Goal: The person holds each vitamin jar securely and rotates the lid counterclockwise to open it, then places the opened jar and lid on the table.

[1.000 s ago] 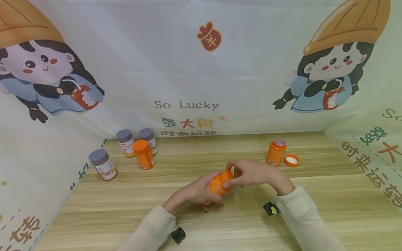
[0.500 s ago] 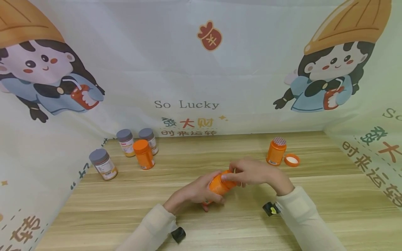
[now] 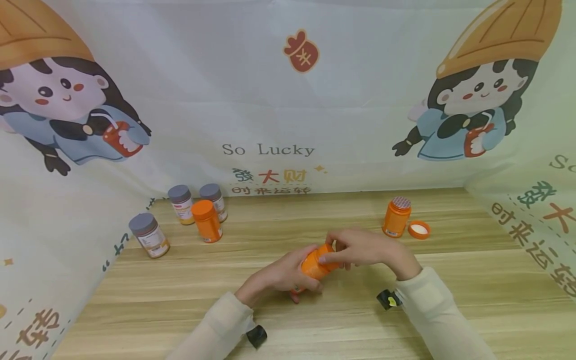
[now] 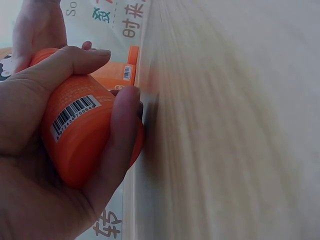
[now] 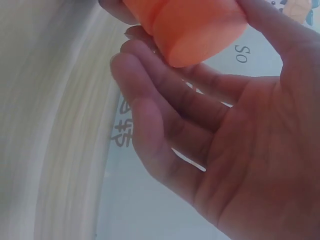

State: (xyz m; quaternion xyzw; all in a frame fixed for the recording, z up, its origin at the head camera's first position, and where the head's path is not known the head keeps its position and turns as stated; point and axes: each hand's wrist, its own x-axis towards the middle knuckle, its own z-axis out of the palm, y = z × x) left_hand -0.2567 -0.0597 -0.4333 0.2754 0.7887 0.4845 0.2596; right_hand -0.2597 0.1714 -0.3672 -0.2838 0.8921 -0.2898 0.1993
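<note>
My left hand (image 3: 285,274) grips an orange screw-cap bottle (image 3: 312,268) round its body, tilted with the cap up and to the right. In the left wrist view the bottle's barcode label (image 4: 76,116) and base face the camera, with the thumb and fingers wrapped round the sides. My right hand (image 3: 363,246) pinches the orange cap (image 5: 202,30) between thumb and fingers. In the right wrist view the cap's smooth top shows, while the other fingers extend beside it. The cap sits on the bottle's neck, partly covered by the right fingers.
At the back right stands an open orange bottle (image 3: 396,220) with a patterned seal on its mouth; a loose orange cap (image 3: 419,230) lies inside-up beside it. At the left are a capped orange bottle (image 3: 207,222) and several grey-lidded jars (image 3: 150,237). A printed cloth backdrop (image 3: 270,110) encloses the table.
The right thumb and fingers have shifted round the cap, up over it and then partly back. The left hand and bottle have stayed nearly in place.
</note>
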